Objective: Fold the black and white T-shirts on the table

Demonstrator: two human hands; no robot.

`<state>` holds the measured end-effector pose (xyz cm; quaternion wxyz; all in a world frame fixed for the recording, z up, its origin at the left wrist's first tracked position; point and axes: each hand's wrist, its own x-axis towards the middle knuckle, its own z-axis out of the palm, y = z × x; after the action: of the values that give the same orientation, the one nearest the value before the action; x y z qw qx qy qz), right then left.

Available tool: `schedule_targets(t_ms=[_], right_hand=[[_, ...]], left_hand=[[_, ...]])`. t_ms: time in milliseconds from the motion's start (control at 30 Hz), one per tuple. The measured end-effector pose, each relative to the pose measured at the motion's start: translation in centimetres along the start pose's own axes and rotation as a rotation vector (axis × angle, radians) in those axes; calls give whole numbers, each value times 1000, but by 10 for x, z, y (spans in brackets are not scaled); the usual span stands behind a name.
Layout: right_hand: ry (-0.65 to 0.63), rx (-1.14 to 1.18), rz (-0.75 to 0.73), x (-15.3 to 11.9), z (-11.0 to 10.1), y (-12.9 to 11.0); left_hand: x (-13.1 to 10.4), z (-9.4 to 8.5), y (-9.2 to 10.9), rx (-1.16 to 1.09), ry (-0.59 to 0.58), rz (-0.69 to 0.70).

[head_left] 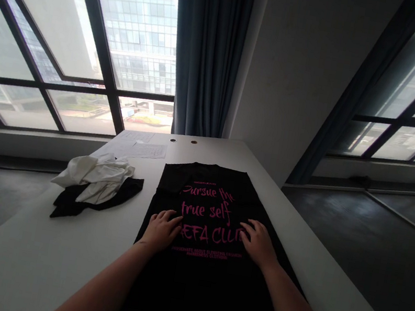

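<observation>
A black T-shirt (193, 286) with pink lettering lies spread out on the white table, its collar toward the far end. My left hand (161, 227) rests on the left side of the print, fingers bent and apart, covering the start of a line of letters. On the right side of the print, my right hand (258, 241) touches the cloth with its fingers spread. Neither hand shows any cloth gripped between the fingers. The shirt's left sleeve area looks folded inward near the collar, though the dark cloth makes this hard to see.
A crumpled white and black garment (102, 178) lies on the table (28, 247) to the left. Behind it are sheets of paper (140, 149). Two round holes are near the table's far edge. Beyond stand a blue curtain (211, 50), a wall and windows.
</observation>
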<state>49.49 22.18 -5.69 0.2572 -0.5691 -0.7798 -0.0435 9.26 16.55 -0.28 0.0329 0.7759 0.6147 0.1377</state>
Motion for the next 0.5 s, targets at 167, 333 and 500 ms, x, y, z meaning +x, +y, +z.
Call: schedule_targets(t_ms=[167, 333, 500], right_hand=[[-7, 0, 0, 0, -2, -1], [-24, -3, 25, 1, -3, -3], [-27, -10, 26, 0, -4, -4]], left_hand=[[-3, 4, -8, -15, 18, 0], [-5, 5, -11, -11, 14, 2], [-4, 4, -11, -18, 2, -2]])
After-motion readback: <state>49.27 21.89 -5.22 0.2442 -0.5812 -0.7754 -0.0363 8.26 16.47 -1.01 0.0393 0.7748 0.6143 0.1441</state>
